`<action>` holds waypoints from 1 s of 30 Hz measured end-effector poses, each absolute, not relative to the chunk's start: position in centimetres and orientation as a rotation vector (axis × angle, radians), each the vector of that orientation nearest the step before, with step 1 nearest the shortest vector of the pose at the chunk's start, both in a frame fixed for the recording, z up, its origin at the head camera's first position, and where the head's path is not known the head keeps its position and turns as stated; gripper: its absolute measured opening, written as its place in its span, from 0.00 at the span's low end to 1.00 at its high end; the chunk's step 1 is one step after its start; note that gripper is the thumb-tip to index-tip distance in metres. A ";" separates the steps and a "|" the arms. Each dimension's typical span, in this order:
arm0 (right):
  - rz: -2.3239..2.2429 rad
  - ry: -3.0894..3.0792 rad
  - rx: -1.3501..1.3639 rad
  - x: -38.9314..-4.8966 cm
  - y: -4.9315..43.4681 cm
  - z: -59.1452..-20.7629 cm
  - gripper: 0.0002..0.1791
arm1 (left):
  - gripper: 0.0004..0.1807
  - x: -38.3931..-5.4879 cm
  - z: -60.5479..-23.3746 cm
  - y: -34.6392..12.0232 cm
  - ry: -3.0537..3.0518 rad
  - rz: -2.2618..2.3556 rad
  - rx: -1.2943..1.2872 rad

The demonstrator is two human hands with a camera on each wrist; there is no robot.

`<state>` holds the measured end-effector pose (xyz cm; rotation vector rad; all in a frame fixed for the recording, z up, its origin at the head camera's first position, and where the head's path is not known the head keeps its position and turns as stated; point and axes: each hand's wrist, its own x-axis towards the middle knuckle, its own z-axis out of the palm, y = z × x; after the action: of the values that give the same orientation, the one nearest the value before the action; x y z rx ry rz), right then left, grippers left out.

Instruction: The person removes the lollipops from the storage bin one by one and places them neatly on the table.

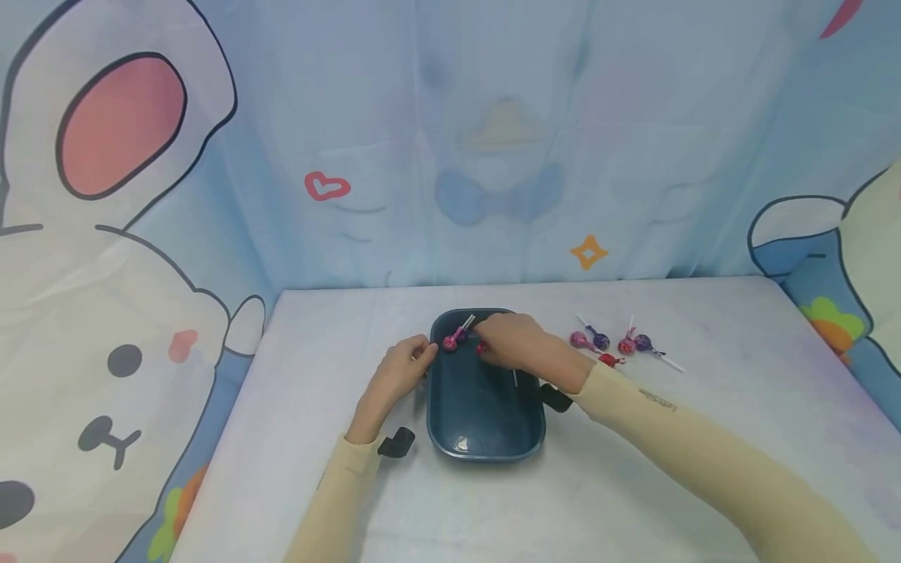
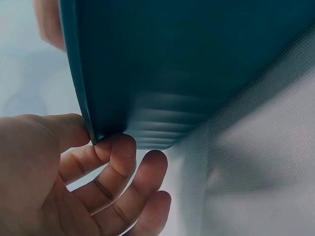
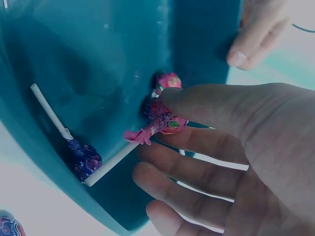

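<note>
A dark blue-green tray [image 1: 486,418] stands on the table, and my left hand [image 1: 403,367] pinches its left rim. In the left wrist view the thumb lies outside the rim, with curled fingers [image 2: 123,152] beneath it. My right hand [image 1: 517,342] reaches into the far part of the tray. In the right wrist view, its thumb and forefinger pinch a pink-wrapped lollipop [image 3: 160,123], whose white stick points away from the palm. Another pink lollipop [image 3: 170,80] lies just behind the thumb. A purple lollipop [image 3: 86,160] rests by the tray wall.
Right of the tray several lollipops lie on the white tablecloth, among them a pink lollipop [image 1: 579,340], a red lollipop [image 1: 609,360] and a purple lollipop [image 1: 643,342]. A light blue cartoon curtain [image 1: 394,234] hangs behind the table.
</note>
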<state>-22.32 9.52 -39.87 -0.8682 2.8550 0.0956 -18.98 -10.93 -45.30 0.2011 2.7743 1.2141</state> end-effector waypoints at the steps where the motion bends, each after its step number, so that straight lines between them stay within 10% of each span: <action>1: 0.072 2.854 -0.868 -22.3 9.7 -39.7 0.06 | 0.15 -19.0 -45.3 -10.9 2.773 1.216 0.202; 30: -0.333 2.843 -0.748 -22.4 15.2 -35.0 0.11 | 0.14 -19.0 -45.4 -10.9 2.765 1.193 0.165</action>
<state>-22.37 15.21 -35.01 -0.7477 2.8433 -0.3327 -19.02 -10.88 -45.44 0.1646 2.7647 1.1927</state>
